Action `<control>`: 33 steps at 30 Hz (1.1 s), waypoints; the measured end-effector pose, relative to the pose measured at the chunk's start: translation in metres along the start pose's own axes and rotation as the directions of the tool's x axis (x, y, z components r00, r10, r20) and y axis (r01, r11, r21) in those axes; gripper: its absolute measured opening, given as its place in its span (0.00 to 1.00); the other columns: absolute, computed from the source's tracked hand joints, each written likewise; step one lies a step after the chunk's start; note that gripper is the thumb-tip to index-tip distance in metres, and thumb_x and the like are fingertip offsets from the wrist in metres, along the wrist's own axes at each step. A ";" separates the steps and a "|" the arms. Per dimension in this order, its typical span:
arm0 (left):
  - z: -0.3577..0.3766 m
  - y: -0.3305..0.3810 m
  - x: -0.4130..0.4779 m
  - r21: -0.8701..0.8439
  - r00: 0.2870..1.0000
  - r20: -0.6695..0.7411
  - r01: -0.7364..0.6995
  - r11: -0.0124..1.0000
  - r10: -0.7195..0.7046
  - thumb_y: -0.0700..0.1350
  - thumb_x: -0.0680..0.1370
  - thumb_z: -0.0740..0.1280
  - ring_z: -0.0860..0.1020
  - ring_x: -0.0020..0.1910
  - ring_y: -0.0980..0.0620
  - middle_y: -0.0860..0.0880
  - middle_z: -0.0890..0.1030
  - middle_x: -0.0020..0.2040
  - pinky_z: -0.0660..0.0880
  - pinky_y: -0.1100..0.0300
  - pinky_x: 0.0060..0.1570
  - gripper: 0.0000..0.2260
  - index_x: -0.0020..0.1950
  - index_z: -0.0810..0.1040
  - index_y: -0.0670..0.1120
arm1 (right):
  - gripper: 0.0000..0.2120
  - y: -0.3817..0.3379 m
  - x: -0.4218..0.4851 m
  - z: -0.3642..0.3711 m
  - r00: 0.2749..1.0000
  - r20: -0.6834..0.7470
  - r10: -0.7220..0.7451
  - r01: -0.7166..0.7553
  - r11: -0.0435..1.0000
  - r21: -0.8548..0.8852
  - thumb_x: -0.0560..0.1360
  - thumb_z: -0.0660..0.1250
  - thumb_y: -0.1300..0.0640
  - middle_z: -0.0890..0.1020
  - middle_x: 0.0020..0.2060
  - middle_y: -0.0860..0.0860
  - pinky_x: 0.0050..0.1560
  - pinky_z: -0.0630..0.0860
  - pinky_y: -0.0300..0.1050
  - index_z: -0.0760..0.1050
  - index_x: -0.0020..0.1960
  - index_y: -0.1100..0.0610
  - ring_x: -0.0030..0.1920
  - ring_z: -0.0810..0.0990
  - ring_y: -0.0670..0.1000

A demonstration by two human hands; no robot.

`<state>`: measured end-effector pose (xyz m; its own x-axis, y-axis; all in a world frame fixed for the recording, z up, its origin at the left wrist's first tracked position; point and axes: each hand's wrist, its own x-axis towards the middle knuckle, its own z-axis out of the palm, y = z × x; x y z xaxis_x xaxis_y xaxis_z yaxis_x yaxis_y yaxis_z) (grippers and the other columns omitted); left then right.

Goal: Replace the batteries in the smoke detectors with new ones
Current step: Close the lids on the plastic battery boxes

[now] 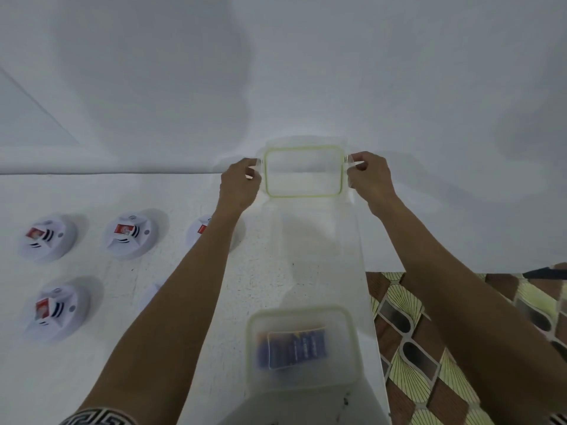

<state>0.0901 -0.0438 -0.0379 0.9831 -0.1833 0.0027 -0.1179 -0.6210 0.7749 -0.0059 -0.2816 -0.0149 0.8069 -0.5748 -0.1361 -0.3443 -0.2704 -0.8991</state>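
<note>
Item 1. Lid [303,173]: clear plastic, rectangular, with a green seal round the rim. It is held at the far end of the table, in front of the white wall [276,72]. Whether it touches the tabletop cannot be told.

Item 2. Left hand [241,185]: fingers curled, pinching the lid's left side tab.

Item 3. Right hand [369,179]: fingers curled, pinching the lid's right side tab.

Item 4. Container [302,308]: clear, green-rimmed, uncovered, standing on the near right part of the table, blurred. Inside lies a pack of blue batteries [296,348].

Item 5. Smoke detectors [46,237]: white, round, each with a red label, set out on the left of the table in two rows, well apart from the container. Three are fully visible. The far-row third detector [199,230] and a near-row detector [152,297] are partly hidden behind the left forearm.

Item 6. Table [92,378]: white, speckled surface.

Item 7. Floor [429,348]: patterned tile, showing to the right of the table.
</note>
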 end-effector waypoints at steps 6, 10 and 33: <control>-0.027 0.019 -0.038 -0.229 0.997 -0.074 -0.052 0.972 0.036 0.47 0.78 0.65 0.80 0.44 0.60 0.55 0.82 0.47 0.73 0.68 0.43 0.09 0.57 0.80 0.57 | 0.11 -0.011 -0.040 -0.023 0.998 0.007 -0.067 0.065 0.980 0.188 0.74 0.64 0.65 0.84 0.41 0.50 0.42 0.75 0.40 0.79 0.49 0.51 0.37 0.76 0.49; -0.038 0.018 -0.068 -0.331 0.997 -0.063 -0.066 0.941 0.048 0.47 0.78 0.67 0.82 0.41 0.54 0.54 0.84 0.48 0.76 0.63 0.46 0.07 0.53 0.82 0.52 | 0.04 -0.006 -0.064 -0.035 0.993 0.023 -0.114 0.106 0.971 0.212 0.76 0.68 0.60 0.84 0.45 0.52 0.38 0.74 0.40 0.79 0.49 0.54 0.36 0.78 0.48; -0.017 -0.021 -0.130 -0.111 0.964 0.157 -0.199 0.974 0.215 0.44 0.76 0.70 0.78 0.49 0.61 0.52 0.78 0.57 0.73 0.69 0.49 0.10 0.56 0.79 0.50 | 0.09 0.080 -0.130 -0.022 0.894 0.044 -0.445 0.444 0.874 -0.198 0.76 0.67 0.66 0.77 0.59 0.50 0.54 0.72 0.35 0.82 0.53 0.55 0.57 0.76 0.46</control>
<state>-0.0326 0.0063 -0.0439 0.9002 -0.4298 0.0700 -0.2949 -0.4835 0.8242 -0.1494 -0.2452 -0.0603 0.8961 -0.3598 0.2600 -0.0374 -0.6448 -0.7634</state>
